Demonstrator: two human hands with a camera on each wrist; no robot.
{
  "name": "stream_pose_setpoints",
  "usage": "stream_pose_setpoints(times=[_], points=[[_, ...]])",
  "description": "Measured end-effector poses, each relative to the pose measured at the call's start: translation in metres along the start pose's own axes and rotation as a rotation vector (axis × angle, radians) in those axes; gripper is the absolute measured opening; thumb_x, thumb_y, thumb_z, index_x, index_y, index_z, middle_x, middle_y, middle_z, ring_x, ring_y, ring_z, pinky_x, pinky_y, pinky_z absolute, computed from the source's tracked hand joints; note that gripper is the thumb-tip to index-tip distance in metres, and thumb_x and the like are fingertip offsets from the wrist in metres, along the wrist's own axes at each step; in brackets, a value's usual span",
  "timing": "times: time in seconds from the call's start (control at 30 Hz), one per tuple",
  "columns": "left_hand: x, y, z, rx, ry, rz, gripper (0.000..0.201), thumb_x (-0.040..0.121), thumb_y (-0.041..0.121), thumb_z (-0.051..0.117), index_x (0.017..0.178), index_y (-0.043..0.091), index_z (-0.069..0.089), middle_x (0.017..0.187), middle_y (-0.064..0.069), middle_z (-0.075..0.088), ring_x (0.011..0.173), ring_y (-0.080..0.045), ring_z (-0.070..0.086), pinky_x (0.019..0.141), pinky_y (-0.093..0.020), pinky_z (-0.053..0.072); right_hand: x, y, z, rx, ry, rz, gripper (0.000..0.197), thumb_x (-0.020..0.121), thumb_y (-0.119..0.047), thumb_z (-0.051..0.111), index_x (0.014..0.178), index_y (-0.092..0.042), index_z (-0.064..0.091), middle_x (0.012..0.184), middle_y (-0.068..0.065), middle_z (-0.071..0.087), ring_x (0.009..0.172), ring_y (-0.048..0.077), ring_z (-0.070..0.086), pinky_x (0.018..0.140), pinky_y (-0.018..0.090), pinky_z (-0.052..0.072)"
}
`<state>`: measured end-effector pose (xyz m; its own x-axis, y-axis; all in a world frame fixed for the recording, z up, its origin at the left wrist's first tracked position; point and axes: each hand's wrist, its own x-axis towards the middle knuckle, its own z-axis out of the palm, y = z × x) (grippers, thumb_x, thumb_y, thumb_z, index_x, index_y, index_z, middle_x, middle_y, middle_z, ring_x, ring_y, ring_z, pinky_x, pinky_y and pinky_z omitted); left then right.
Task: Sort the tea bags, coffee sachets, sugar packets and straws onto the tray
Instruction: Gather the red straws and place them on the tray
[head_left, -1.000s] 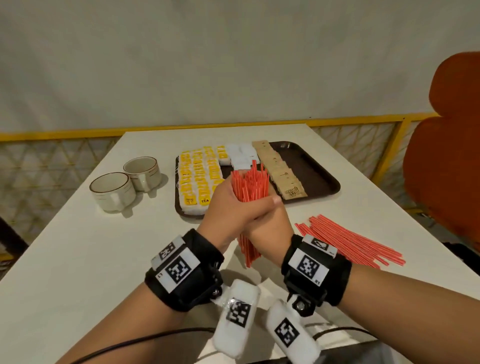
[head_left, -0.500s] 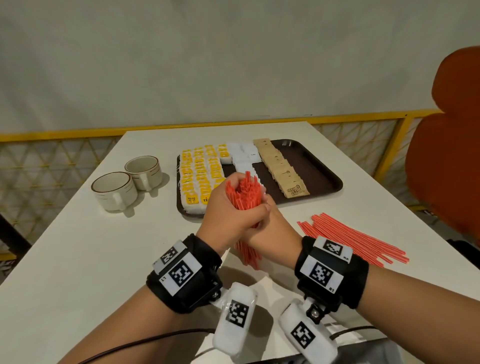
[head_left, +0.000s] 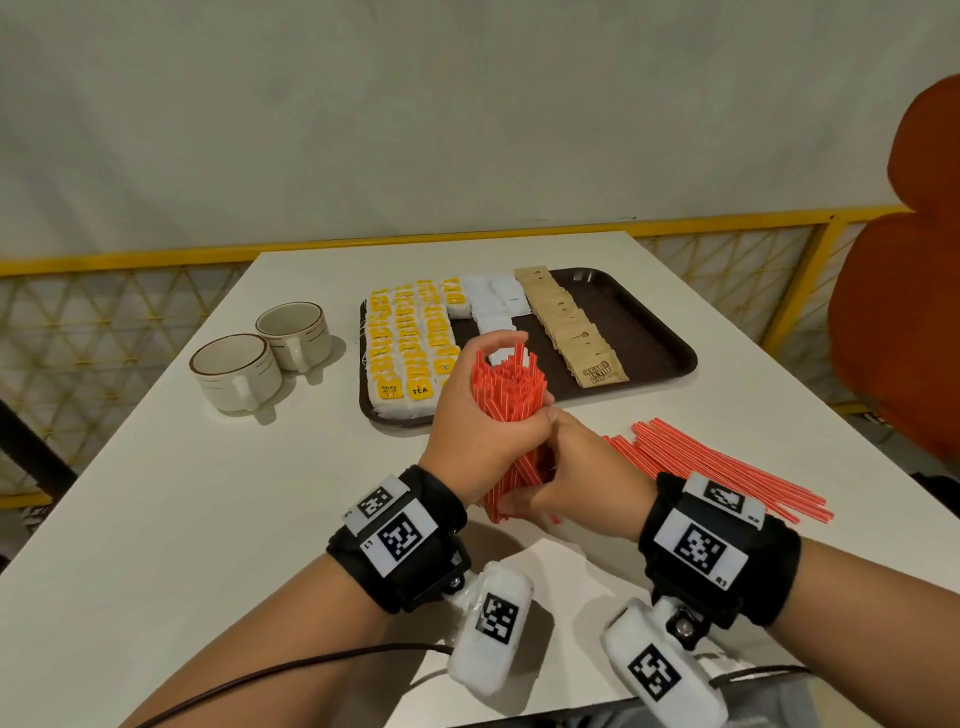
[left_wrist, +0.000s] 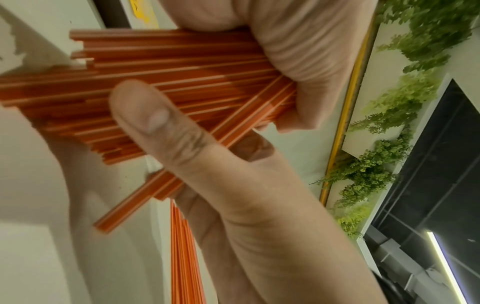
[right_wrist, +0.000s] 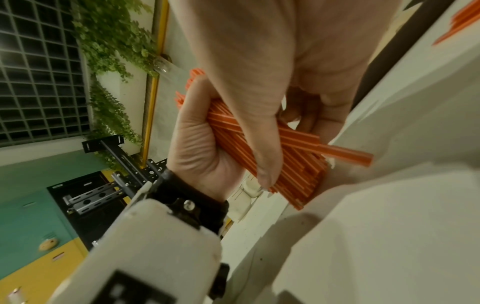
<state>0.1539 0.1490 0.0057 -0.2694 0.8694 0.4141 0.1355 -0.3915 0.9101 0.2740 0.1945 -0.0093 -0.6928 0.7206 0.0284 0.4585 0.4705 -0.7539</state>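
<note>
bundle of straws (head_left: 511, 410): red with thin white stripes, standing roughly upright just in front of the tray's near edge, top ends uneven and fanned out a bit, bottom ends down at the table

left hand (head_left: 480, 431): wrapped round the upper half of the bundle from the left, fingers curled on it, thumb across the front; index finger lifted up over the top ends

right hand (head_left: 582, 478): clamped on the lower half of the same bundle from the right, just below the left hand and touching it; thumb laid along the straws in the right wrist view

stray straws in the grip: a couple skewed out of line at the bottom, sticking out at an angle past the rest

loose straws (head_left: 722, 473): flat pile on the table, right of the tray's near-right corner, well outside it, just right of the right hand

tray (head_left: 654, 332): dark brown, sitting mid-table, right part bare

tea bags (head_left: 410, 348): yellow-tagged, packed in rows along the tray's left side

white packets (head_left: 493, 301): small block in the tray's middle, far end, beside the tea bags; can't tell what's printed on them

brown sugar packets (head_left: 576, 332): overlapping row running front to back, right of the white ones, on the tray

cups (head_left: 262, 358): two cream mugs with a brown rim line, off the tray to its left, touching each other

table (head_left: 156, 509): white
</note>
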Motion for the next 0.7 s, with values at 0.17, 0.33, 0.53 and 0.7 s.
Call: stream_pose_setpoints(times=[0.17, 0.33, 0.53, 0.7], points=[[-0.001, -0.005, -0.004, -0.036, 0.062, -0.003, 0.067, 0.068, -0.008, 0.072, 0.117, 0.032, 0.050, 0.109, 0.008, 0.061, 0.088, -0.015, 0.067, 0.075, -0.024, 0.053, -0.003, -0.001, -0.002, -0.041, -0.057, 0.049, 0.069, 0.066, -0.023, 0.086, 0.119, -0.016, 0.043, 0.083, 0.000, 0.066, 0.069, 0.010, 0.062, 0.066, 0.027, 0.053], [0.001, -0.010, -0.007, -0.094, 0.141, -0.014, 0.070, 0.071, -0.012, 0.069, 0.121, 0.032, 0.048, 0.105, -0.007, 0.061, 0.087, -0.019, 0.068, 0.078, -0.026, 0.053, -0.008, 0.001, -0.007, 0.031, 0.001, 0.057, 0.039, 0.072, -0.010, 0.080, 0.090, -0.010, 0.046, 0.076, 0.008, 0.070, 0.068, 0.021, 0.068, 0.073, 0.042, 0.056], [0.002, -0.012, -0.006, -0.105, 0.142, -0.015, 0.068, 0.068, -0.005, 0.072, 0.119, 0.035, 0.048, 0.110, -0.013, 0.059, 0.089, -0.020, 0.067, 0.080, -0.028, 0.053, -0.009, 0.001, -0.005, 0.107, 0.029, 0.039, 0.028, 0.073, -0.007, 0.079, 0.066, -0.011, 0.052, 0.070, 0.009, 0.072, 0.067, 0.019, 0.072, 0.065, 0.028, 0.057], [0.002, -0.014, -0.002, -0.084, 0.147, 0.000, 0.066, 0.064, 0.002, 0.072, 0.117, 0.036, 0.050, 0.116, -0.018, 0.057, 0.094, -0.025, 0.066, 0.077, -0.023, 0.052, -0.015, -0.001, 0.000, 0.138, 0.114, 0.055, 0.026, 0.072, -0.011, 0.080, 0.064, -0.012, 0.055, 0.065, 0.005, 0.071, 0.068, 0.016, 0.071, 0.065, 0.028, 0.055]])
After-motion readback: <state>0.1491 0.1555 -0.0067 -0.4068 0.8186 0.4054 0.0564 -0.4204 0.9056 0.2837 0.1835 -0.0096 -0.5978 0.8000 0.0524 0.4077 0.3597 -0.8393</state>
